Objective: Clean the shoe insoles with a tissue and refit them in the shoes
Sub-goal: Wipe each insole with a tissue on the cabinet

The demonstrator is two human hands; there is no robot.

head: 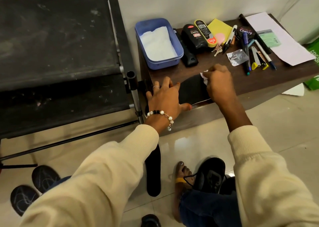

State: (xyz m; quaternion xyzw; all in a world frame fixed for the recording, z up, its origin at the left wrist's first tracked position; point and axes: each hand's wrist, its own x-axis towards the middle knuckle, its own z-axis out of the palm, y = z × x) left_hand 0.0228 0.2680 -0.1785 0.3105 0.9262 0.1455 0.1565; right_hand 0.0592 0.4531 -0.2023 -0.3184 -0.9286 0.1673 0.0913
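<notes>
Dark wooden table (233, 81), low, against the wall; front edge serving as work surface.
Blue tub (179, 49) at the table's back left, holding a stack of white tissues (158, 44); well apart from the work.
Black shoe (211, 173) on the tiled floor near a bare foot; awaiting refit.
Second insole (153, 175), black, flat on the floor beside that shoe; judged not yet wiped, though uncertain.
Insole in hand (191, 90), black, flat at the table's front edge, heel end overhanging slightly.
Left hand (164, 97), fingers spread and pressed flat on the insole's left end, pinning it.
Right hand (218, 81), fingers bunched and pinching a crumpled tissue (203, 75) against the insole's upper surface.
Handling note, as judgement: long strokes from pinned end outward; steady downward pressure from the left hand to stop sliding; fresh fold of tissue once soiled; overhanging end at risk of tipping if pressed.
</notes>
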